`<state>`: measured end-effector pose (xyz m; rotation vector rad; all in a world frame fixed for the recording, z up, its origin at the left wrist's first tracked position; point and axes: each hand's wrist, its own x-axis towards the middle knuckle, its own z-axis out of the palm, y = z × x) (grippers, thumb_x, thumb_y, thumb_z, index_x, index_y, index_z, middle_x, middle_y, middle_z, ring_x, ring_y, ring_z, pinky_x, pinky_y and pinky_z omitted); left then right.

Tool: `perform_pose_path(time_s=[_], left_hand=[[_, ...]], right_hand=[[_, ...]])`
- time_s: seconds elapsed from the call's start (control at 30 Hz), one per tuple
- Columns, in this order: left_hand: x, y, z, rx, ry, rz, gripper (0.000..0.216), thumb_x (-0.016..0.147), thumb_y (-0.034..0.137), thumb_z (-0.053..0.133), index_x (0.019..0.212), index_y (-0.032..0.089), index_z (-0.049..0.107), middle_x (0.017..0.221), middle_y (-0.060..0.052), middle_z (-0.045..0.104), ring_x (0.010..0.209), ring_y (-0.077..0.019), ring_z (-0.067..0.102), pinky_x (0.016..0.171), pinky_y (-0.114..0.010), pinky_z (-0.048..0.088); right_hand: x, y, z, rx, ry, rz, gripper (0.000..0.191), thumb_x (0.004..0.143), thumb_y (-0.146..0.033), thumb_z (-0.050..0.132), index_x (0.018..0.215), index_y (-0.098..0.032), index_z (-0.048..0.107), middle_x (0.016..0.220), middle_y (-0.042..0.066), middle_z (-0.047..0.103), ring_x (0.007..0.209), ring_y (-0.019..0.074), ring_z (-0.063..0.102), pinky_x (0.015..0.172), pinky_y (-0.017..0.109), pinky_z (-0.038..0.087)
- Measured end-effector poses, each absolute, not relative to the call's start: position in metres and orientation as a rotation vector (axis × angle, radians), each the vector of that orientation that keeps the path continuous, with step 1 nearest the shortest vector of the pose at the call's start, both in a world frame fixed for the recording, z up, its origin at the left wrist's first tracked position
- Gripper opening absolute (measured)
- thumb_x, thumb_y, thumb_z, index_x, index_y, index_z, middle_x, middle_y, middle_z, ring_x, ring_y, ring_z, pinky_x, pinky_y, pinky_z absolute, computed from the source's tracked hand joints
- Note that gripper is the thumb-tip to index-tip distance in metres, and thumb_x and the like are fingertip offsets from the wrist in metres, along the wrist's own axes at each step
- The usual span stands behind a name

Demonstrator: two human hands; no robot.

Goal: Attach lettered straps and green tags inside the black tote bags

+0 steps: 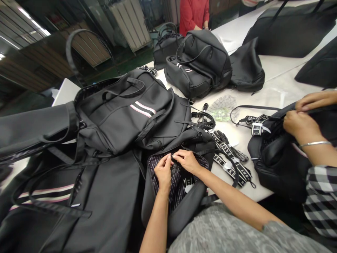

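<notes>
An open black bag (184,207) with black-and-white striped lining (177,182) lies at the table's near edge in front of me. My left hand (163,171) and my right hand (187,161) meet over its mouth. The fingers of both pinch the same small spot at the lining's top edge, perhaps a zipper; what they hold is too small to name. A black strap loops from the bag to the right of my right hand.
Black bags with pink-white stripes (126,112) pile up on the left, more bags (197,66) at the back. Lettered straps (231,158) lie on the white table (279,91). A co-worker's hands (300,123) work another black bag at right. A person in red (193,14) stands far back.
</notes>
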<state>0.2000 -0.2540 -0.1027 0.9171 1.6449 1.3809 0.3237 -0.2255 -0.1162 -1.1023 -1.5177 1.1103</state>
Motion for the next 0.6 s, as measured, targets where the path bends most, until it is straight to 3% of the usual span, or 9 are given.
perform_pose_path(time_s=[0.13,0.37,0.6], left_hand=[[0.1986,-0.2533,-0.1059,1.004,1.644,1.343,0.031,0.074,0.038,0.070,0.093,0.014,0.073,0.072,-0.003,0.067,0.065,-0.0121,0.057,0.069,-0.025,0.046],[0.1958,-0.2560,-0.1074,1.189,1.690,1.223,0.028,0.082,0.041,0.061,0.087,0.014,0.068,0.064,0.000,0.060,0.060,-0.0114,0.054,0.059,-0.022,0.041],[0.1949,-0.2561,-0.1019,1.321,1.714,1.165,0.023,0.085,0.037,0.058,0.087,0.016,0.066,0.065,0.000,0.060,0.063,-0.0124,0.055,0.064,-0.023,0.043]], right_hand=[[0.3244,-0.2255,-0.1144,-1.119,-1.608,1.030,0.020,0.090,-0.025,0.055,0.078,-0.018,0.068,0.074,0.001,0.063,0.070,0.0129,0.058,0.071,0.025,0.043],[0.3233,-0.2268,-0.1164,-1.166,-1.702,0.963,0.019,0.092,-0.022,0.051,0.080,-0.018,0.065,0.081,0.002,0.063,0.077,0.0137,0.058,0.075,0.026,0.043],[0.3233,-0.2272,-0.1172,-1.179,-1.819,0.875,0.020,0.093,-0.023,0.049,0.079,-0.018,0.062,0.079,0.002,0.061,0.076,0.0136,0.056,0.073,0.025,0.041]])
